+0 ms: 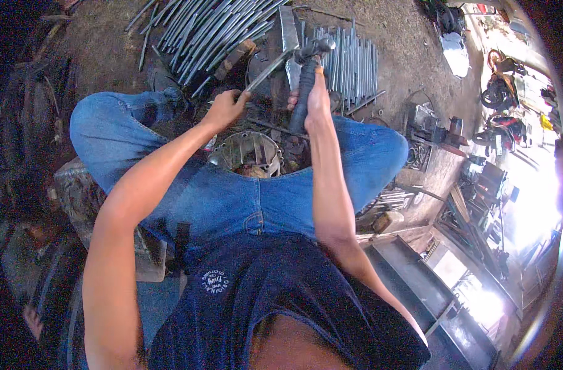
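My left hand (224, 110) is closed around a metal rod (269, 71) that slants up and to the right. In my right hand (317, 102) is a hammer (306, 80) with a thick black handle. The hammer's head (316, 49) is beside the rod's far end; whether they touch I cannot tell. Just behind that end stands a flat, shiny metal piece (289, 29). Between my legs sits a round, ribbed metal casing (247, 151), partly hidden by my jeans.
Many loose metal rods (213, 37) lie at the far left. More rods (352, 65) form a row at the far right. A vise-like metal tool (438, 132) stands right of my knee. Motorcycles (500, 92) are farther right. A dim hand (32, 320) shows at the left.
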Motion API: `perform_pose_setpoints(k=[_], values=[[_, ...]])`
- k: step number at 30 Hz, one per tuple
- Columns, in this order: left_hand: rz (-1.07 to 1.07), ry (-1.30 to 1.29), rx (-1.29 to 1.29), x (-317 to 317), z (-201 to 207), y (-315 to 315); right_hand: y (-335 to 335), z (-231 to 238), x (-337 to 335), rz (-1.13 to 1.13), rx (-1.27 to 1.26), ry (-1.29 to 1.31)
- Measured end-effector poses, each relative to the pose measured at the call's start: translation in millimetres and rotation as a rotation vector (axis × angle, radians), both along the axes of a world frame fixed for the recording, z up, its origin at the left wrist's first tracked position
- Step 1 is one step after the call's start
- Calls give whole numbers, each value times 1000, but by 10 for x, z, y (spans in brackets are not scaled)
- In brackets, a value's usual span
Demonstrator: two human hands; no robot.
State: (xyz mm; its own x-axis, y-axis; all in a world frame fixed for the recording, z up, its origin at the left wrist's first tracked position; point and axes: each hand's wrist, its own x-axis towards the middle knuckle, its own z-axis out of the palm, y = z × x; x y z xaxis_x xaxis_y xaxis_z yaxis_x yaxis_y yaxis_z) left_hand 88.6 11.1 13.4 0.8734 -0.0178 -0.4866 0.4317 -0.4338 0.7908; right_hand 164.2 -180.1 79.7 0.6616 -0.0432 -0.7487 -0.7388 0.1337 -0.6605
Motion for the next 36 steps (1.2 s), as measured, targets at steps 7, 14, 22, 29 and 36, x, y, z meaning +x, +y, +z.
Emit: perform_pose_setpoints(k=[7,14,22,29,36], values=[[-3,-52,73,-68,-86,-5,2,1841,355,-114,-95,-847],[-23,-132,107,55,23,-149,-290,-694,410,-56,-190,-242],[85,-171,8,-119,-116,-8,-101,74,-269,-40,-16,0],[55,-8,3,-75,-84,19,-203,-69,-360,69,-93,1],[67,-18,17,-96,-222,14,-137,-67,-405,27,139,-12]])
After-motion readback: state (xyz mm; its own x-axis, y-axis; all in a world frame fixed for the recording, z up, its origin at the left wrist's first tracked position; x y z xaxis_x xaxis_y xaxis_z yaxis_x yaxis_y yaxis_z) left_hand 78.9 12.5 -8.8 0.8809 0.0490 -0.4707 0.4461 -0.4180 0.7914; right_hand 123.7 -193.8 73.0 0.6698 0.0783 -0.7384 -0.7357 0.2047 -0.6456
